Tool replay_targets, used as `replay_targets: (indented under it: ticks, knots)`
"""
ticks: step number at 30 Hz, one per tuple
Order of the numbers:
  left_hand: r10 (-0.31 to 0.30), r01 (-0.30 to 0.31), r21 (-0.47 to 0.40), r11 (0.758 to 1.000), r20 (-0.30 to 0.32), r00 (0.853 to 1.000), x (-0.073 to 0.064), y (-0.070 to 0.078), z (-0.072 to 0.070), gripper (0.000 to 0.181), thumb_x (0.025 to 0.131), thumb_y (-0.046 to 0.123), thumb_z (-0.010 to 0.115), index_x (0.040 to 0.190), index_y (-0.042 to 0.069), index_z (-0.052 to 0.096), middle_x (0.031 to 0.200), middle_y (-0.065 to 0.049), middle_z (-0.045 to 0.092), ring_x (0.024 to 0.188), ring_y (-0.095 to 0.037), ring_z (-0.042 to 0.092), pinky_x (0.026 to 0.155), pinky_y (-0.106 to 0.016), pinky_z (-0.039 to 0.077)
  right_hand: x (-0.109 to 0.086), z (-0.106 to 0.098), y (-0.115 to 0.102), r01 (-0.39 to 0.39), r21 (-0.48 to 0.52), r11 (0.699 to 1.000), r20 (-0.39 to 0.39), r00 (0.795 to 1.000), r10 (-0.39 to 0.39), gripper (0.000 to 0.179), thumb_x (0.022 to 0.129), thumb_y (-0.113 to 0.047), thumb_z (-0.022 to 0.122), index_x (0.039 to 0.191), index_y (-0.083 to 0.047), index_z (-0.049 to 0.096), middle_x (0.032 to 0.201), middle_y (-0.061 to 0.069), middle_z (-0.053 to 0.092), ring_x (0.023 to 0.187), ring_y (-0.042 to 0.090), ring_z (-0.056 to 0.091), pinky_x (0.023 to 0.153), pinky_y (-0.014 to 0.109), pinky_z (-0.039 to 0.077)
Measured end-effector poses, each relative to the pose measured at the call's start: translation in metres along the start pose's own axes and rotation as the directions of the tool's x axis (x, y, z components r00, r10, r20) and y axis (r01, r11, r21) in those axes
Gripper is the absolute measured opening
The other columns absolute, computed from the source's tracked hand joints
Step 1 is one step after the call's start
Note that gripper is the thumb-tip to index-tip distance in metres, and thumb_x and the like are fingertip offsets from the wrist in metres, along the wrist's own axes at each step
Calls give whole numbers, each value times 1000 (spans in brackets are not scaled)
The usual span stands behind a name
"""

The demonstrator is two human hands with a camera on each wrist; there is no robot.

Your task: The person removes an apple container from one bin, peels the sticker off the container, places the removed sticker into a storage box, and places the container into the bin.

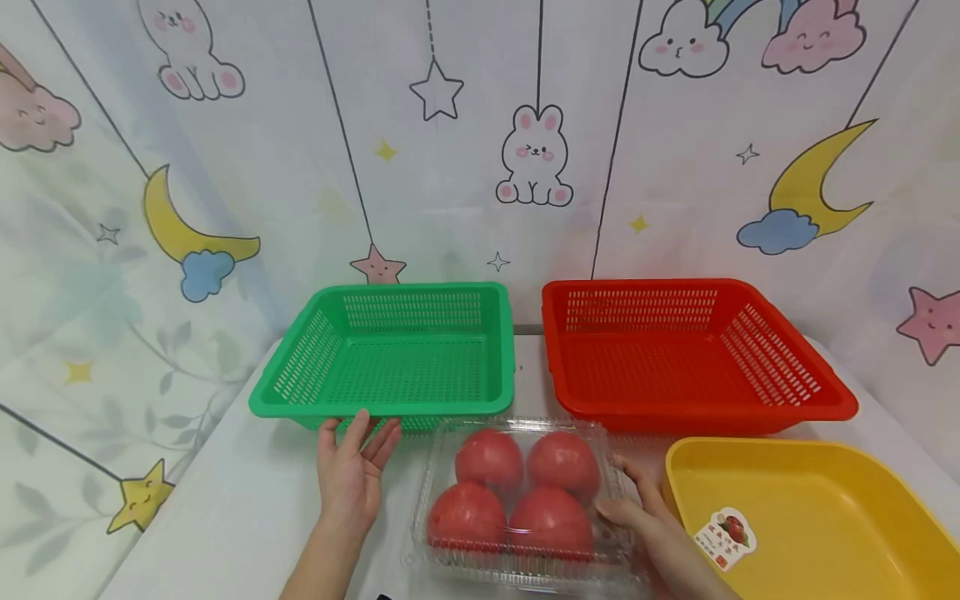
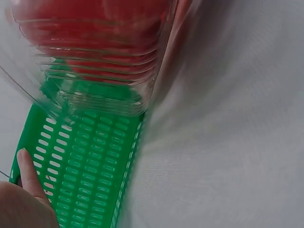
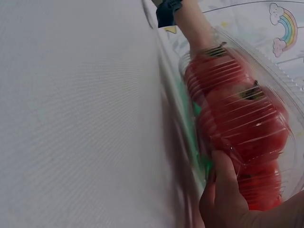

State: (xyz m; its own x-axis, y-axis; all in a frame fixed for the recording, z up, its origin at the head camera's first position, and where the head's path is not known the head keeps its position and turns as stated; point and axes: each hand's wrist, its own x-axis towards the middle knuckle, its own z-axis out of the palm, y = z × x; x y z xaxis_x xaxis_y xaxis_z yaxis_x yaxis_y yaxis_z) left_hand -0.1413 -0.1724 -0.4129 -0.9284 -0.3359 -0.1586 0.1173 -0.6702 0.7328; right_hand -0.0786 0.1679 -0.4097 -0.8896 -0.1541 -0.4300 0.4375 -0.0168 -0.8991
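Observation:
A clear plastic clamshell box [image 1: 517, 571] holds several large red tomatoes [image 1: 551, 521]; dark stem ends show in the right wrist view. My right hand [image 1: 652, 521] grips the box by its right side, thumb on the near face, other fingers partly hidden behind. My left hand [image 1: 351, 479] is at the front of the green basket [image 1: 375, 410], left of the box, fingers fairly straight. In the left wrist view one finger [image 2: 29, 173] lies against the basket's slotted wall, its tip at the rim. The left hand is apart from the box.
A red slotted basket [image 1: 705, 410] stands at the back right beside the green one. At front right is a yellow basin [image 1: 817, 517] with a fruit sticker [image 1: 726, 537] on its wall. A patterned cloth [image 1: 465, 208] hangs behind the white table [image 1: 217, 508].

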Motion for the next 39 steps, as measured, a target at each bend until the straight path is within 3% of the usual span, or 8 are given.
replay_targets:
  ticks: [4, 10, 16, 20, 24, 31, 34, 39]
  knots:
    - [-19, 19, -10, 1000, 7, 1000, -1, 1, -2, 29, 105, 13, 56, 126, 11, 36, 107, -13, 62, 87, -22, 74, 84, -34, 57, -6, -3, -1, -14, -15, 1000, 15, 1000, 14, 74, 99, -36, 54, 157, -26, 10, 145, 25, 26, 119, 37, 47, 93, 55, 48]
    - [-13, 14, -17, 1000, 17, 1000, -1, 1, -1, 26, 104, 12, 57, 123, 11, 39, 105, -12, 63, 87, -23, 74, 84, -34, 57, -16, -17, -9, 34, 2, 999, 135, 990, -33, 71, 102, -31, 46, 156, -24, 0, 149, 23, 20, 115, 29, 50, 89, 45, 51]
    - [-13, 13, -20, 1000, 29, 999, -1, 2, -1, 28, 104, 14, 58, 125, 10, 39, 106, -12, 64, 91, -23, 74, 83, -34, 57, -28, -25, -32, 17, 86, 996, 211, 977, -35, 70, 104, -33, 45, 156, -32, -3, 155, 19, 13, 121, 32, 48, 95, 53, 51]
    - [-17, 17, -19, 1000, 20, 1000, 0, 2, -3, 27, 104, 14, 57, 124, 8, 40, 107, -13, 64, 91, -24, 74, 83, -34, 57, -29, -18, -55, 9, 102, 995, 176, 984, -27, 68, 104, -33, 47, 156, -37, 3, 154, 15, 17, 124, 34, 45, 95, 55, 51]
    - [-33, 34, -15, 999, 21, 999, 0, 3, -4, 27, 104, 15, 57, 125, 9, 40, 108, -12, 65, 91, -22, 74, 84, -33, 57, -23, -8, -77, 84, 54, 995, 126, 988, -90, 68, 101, -28, 48, 156, -30, 8, 149, 13, 25, 121, 30, 45, 92, 47, 52]
    - [-52, 53, -28, 998, 6, 999, -2, 1, -2, 31, 103, 14, 60, 127, 12, 41, 111, -7, 64, 90, -16, 72, 78, -27, 58, -10, 10, -110, 115, 20, 993, 105, 988, -116, 76, 99, -30, 56, 158, -26, 8, 150, 10, 29, 127, 28, 40, 93, 43, 53]
    - [-47, 47, -3, 999, 17, 999, 0, -1, -1, 30, 105, 16, 57, 129, 13, 40, 118, -5, 59, 94, -11, 68, 79, -24, 57, -3, 17, -123, 159, 12, 987, 103, 982, -160, 77, 98, -30, 59, 157, -24, 10, 149, 9, 31, 129, 28, 38, 93, 41, 53]
    - [-47, 47, -16, 999, 7, 999, 0, 1, -2, 18, 107, 12, 50, 122, 13, 41, 106, -2, 67, 86, -12, 72, 74, -26, 59, 15, 34, -137, 206, 35, 978, 122, 970, -209, 78, 96, -28, 63, 156, -23, 14, 150, 7, 32, 132, 29, 37, 95, 40, 52]
